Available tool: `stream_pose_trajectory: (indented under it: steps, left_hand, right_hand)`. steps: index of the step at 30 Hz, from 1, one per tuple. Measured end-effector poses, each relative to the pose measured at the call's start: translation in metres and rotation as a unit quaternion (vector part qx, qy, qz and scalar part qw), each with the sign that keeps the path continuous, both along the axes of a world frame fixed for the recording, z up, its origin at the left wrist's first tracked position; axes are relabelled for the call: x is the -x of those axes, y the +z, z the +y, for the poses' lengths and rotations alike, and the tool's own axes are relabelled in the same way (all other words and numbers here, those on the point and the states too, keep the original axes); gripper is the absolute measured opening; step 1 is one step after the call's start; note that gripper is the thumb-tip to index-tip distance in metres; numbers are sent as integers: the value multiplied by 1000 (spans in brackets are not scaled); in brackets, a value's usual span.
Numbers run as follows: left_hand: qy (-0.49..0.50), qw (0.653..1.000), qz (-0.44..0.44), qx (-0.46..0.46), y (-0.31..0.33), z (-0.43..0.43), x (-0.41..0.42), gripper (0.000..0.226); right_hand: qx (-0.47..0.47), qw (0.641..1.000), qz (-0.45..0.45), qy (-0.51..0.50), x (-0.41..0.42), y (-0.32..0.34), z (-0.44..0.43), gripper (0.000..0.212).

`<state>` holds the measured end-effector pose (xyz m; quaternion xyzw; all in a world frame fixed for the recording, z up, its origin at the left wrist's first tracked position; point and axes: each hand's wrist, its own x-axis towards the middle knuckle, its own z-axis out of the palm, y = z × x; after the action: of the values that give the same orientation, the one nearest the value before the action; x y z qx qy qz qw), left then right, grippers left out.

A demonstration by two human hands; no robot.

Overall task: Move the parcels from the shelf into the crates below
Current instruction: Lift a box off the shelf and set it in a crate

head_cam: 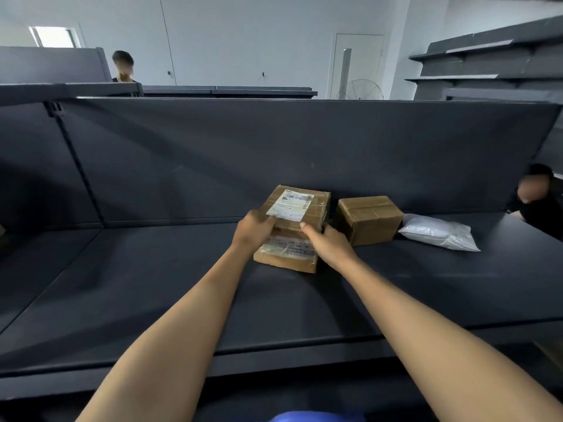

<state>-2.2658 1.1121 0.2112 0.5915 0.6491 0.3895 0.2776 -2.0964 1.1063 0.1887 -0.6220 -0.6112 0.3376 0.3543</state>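
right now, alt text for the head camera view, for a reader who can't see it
A person's left hand and right hand grip a labelled cardboard box on a dark shelf. To its right lie a plain box and a white plastic mailer bag.

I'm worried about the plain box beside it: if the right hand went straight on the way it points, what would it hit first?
The labelled box, which the right hand grips; the plain box lies off to the side, likely untouched.

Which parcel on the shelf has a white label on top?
The leftmost box, held by left hand and right hand; the plain box and plastic bag show none.
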Motion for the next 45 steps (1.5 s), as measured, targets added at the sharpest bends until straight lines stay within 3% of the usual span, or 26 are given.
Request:
stream_pose_trajectory:
  steps: [3, 7, 10, 18, 23, 27, 33, 38, 42, 45]
  left_hand:
    - [20, 999, -21, -14, -3, -14, -6, 14]
    - [55, 998, -31, -23, -11, -51, -8, 37]
    - [87, 993, -60, -46, -16, -95, -10, 39]
    - [85, 938, -319, -102, -20, -226, -23, 28]
    - [101, 902, -403, -119, -33, -301, -34, 23]
    - [105, 888, -433, -111, -46, -355, -40, 34]
    - [148, 863, -477, -71, -69, -426, -40, 32]
    - [184, 842, -503, -72, -84, -480, -35, 31]
    - [174, 851, -490, -73, -90, -511, -26, 37]
    - [142, 882, -445, -61, -93, -526, -17, 40]
  right_hand:
    - [-8, 1000, 14, 11, 0, 2, -8, 52]
    - [-20, 998, 50, 29, -2, 2, -43, 48]
    - [-33, 994, 100, 42, -3, 1, -82, 43]
    - [-62, 961, 268, 43, -6, -10, -206, 38]
    - [-78, 949, 298, 75, -11, -25, -277, 50]
    - [-82, 944, 305, 97, -14, -37, -329, 59]
    - [-46, 950, 287, 112, -13, -55, -394, 74]
    - [8, 941, 321, 104, -1, -60, -433, 61]
    - [16, 939, 328, 104, 8, -63, -464, 68]
    - [8, 937, 333, 107, 10, -67, -480, 72]
